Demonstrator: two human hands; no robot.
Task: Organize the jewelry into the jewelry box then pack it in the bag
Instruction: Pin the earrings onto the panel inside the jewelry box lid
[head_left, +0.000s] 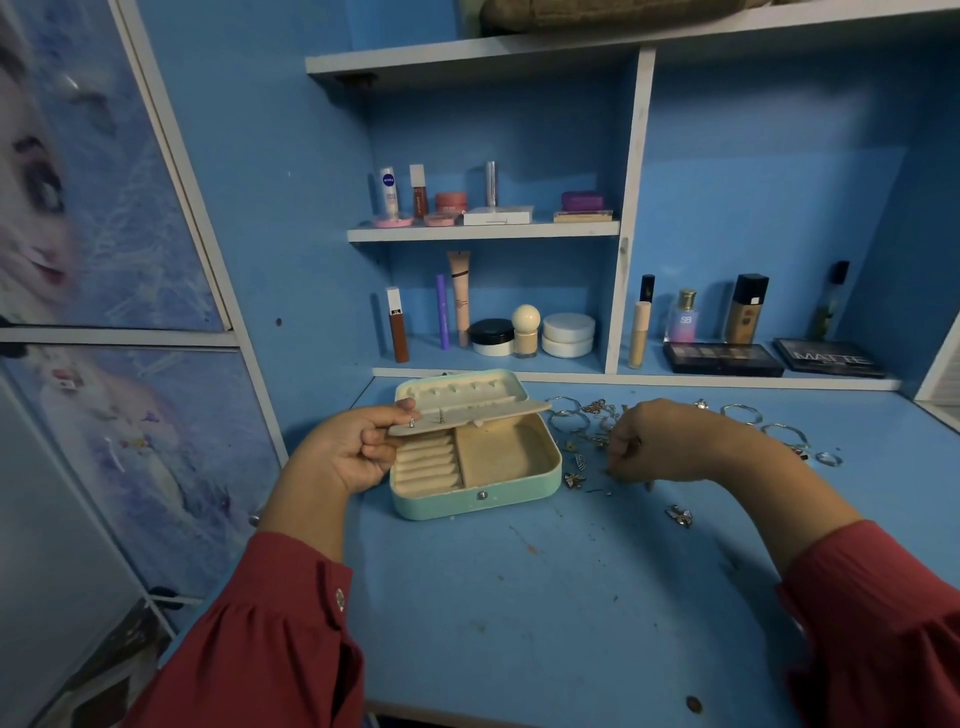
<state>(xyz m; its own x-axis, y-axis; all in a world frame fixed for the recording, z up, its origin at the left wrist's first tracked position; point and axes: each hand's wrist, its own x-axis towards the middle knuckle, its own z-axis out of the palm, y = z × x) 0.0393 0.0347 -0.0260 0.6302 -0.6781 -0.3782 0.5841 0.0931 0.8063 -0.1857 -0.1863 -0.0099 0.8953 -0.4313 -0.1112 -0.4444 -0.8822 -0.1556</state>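
The mint-green jewelry box lies open on the blue desk, its lid tipped back toward the shelves. The left hand pinches the end of a cream earring panel between thumb on top and curled fingers beneath, holding it level above the box; two small studs sit in the panel just right of the thumb tip. Below the fingers are the ring rolls, with the open cream compartment beside them. The right hand is curled over the loose jewelry right of the box, fingertips down; whether they pinch anything cannot be told. Silver bangles lie beyond its knuckles, a butterfly piece near its wrist
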